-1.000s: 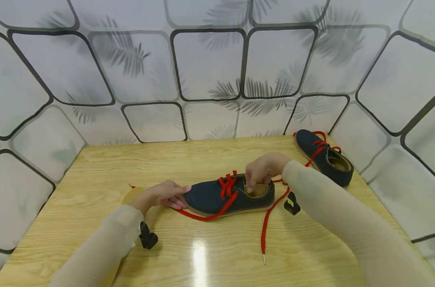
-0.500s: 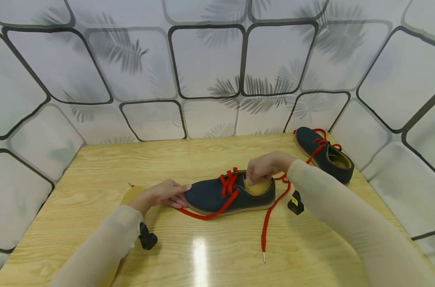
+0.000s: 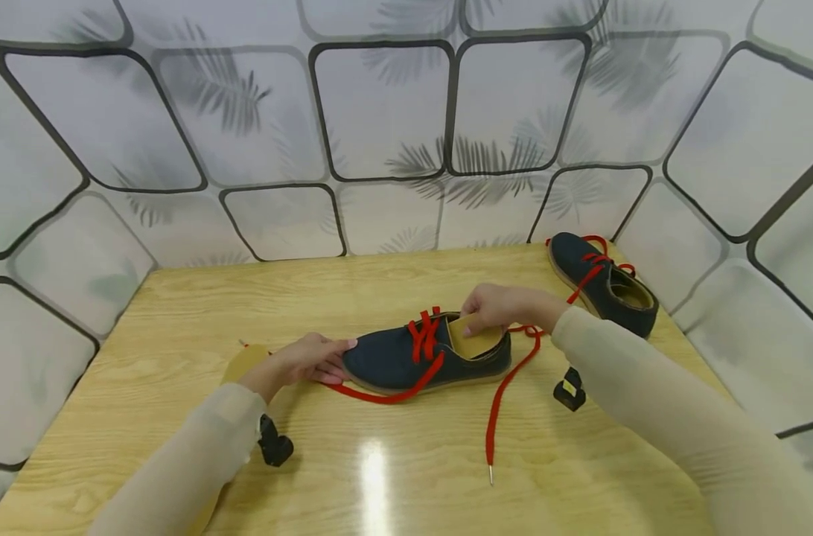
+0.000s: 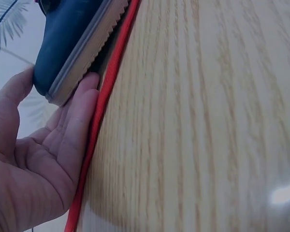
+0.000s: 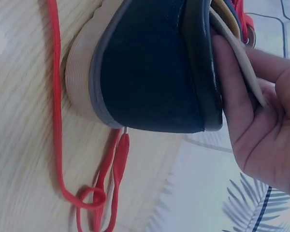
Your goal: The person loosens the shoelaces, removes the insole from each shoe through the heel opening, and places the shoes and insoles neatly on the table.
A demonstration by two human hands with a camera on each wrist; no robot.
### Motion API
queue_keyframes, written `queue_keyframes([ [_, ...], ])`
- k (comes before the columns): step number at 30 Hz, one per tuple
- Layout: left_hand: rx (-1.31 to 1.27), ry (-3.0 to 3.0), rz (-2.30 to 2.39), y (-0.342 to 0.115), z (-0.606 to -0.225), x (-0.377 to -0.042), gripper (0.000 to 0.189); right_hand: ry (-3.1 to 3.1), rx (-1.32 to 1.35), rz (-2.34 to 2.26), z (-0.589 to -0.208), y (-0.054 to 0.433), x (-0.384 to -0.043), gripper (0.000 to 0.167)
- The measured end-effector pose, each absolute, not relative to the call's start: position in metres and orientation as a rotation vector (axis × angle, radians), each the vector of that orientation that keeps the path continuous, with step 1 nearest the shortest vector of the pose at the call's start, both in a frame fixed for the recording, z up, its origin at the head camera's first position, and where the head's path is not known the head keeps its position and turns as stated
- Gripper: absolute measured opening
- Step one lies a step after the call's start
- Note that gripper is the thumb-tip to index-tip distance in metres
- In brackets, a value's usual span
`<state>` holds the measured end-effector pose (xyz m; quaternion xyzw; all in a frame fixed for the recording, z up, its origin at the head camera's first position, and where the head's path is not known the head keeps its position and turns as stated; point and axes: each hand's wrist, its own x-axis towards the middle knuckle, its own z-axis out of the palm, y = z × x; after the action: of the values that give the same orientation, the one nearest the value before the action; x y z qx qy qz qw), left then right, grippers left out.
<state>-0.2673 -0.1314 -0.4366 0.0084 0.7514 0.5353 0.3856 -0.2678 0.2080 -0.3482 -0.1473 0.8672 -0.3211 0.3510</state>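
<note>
A navy shoe with red laces lies on the wooden table, toe to the left. My left hand grips its toe, thumb on the upper and fingers under the pale sole, which the left wrist view shows raised off the table there. At the shoe's opening, my right hand pinches the heel end of a tan insole. In the right wrist view the insole stands up past the heel collar between thumb and fingers; its front part is hidden inside the shoe.
Another navy shoe with red laces sits at the back right. A flat tan piece with a rounded end lies partly under my left forearm. One loose red lace trails toward the front. Patterned fabric walls enclose the table.
My right hand has drawn back slightly to the right, and the insole's heel end has risen from inside the shoe to its rim. The left hand keeps its grip on the toe.
</note>
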Motion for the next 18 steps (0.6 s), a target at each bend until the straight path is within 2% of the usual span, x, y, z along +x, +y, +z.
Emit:
queue_keyframes([
  [7, 0.026, 1.887, 1.379, -0.129, -0.436, -0.269, 0.054, 2.311, -0.378, -0.864, -0.342, 0.214, -0.265, 0.008],
  [18, 0.047, 1.923, 1.366, -0.132, -0.434, -0.267, 0.049, 2.337, -0.464, -0.858, -0.328, 0.239, -0.261, 0.013],
])
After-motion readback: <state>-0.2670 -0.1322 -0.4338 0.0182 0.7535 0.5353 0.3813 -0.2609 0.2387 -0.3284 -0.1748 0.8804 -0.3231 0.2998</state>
